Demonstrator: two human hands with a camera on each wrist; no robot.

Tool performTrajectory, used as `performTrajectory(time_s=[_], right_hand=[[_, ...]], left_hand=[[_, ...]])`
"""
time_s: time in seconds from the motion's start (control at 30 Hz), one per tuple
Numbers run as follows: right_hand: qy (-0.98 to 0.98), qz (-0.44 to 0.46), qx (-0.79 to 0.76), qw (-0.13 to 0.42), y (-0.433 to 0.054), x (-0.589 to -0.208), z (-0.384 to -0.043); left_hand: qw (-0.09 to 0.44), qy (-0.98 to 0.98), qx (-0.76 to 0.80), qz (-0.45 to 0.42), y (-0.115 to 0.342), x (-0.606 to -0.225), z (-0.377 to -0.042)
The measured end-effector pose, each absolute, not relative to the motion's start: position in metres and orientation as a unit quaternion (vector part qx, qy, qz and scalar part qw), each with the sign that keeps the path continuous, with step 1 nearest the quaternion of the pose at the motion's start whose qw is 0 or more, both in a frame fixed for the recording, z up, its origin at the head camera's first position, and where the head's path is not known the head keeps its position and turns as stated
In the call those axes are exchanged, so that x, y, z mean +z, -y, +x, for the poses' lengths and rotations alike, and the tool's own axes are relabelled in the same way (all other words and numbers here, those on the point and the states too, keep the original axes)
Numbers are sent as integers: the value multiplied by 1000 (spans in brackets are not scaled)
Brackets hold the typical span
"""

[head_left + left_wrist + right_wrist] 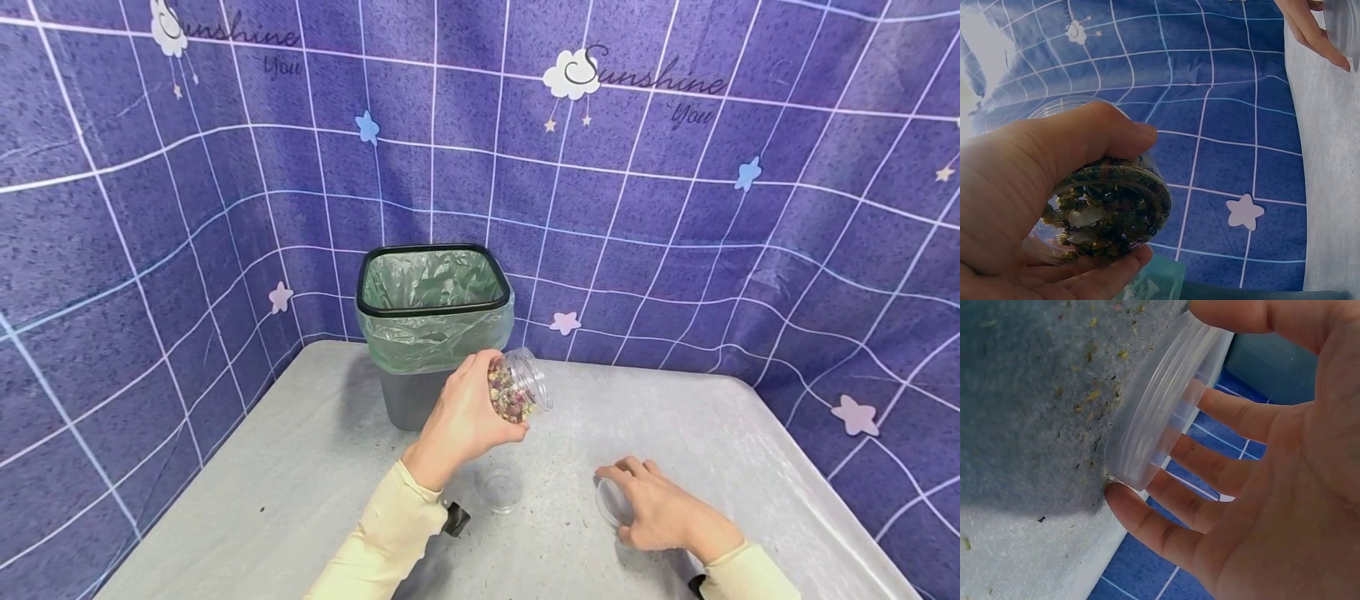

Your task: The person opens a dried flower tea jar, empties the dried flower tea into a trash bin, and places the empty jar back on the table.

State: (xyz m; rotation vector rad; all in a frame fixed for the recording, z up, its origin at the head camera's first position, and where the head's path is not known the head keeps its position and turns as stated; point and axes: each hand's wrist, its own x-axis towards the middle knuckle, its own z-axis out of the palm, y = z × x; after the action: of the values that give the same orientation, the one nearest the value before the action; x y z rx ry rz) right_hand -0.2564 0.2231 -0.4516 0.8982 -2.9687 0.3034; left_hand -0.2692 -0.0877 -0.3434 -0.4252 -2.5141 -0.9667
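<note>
My left hand (468,408) grips a clear plastic jar (517,385) partly filled with dried flowers, pink, yellow and green. The jar is held above the table, tipped on its side with its uncovered mouth toward the right. In the left wrist view, thumb and fingers wrap the jar (1116,212) near its base. My right hand (660,504) holds a clear plastic lid (613,502) by its rim, low at the table. The lid (1157,406) stands on edge in the right wrist view, thumb and little finger at opposite sides. A second clear round piece (500,490) lies between the hands.
A grey bin (405,404) with a black rim and green liner stands at the back left, behind my left hand. Small dried bits (1093,395) are scattered over the grey-white tabletop (300,467). A blue gridded curtain (645,208) surrounds the table's back and sides.
</note>
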Motion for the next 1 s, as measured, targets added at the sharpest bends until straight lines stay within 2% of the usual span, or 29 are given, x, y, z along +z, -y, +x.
performTrajectory(time_s=[0.2,1.0], right_hand=[[954,283,103,2,-223,-451,-257],[952,289,93,22,-220,-448,-256]], left_hand=[[209,898,-354,-153,90,-341,-267],[234,889,-360,-157,97,-331,-262]])
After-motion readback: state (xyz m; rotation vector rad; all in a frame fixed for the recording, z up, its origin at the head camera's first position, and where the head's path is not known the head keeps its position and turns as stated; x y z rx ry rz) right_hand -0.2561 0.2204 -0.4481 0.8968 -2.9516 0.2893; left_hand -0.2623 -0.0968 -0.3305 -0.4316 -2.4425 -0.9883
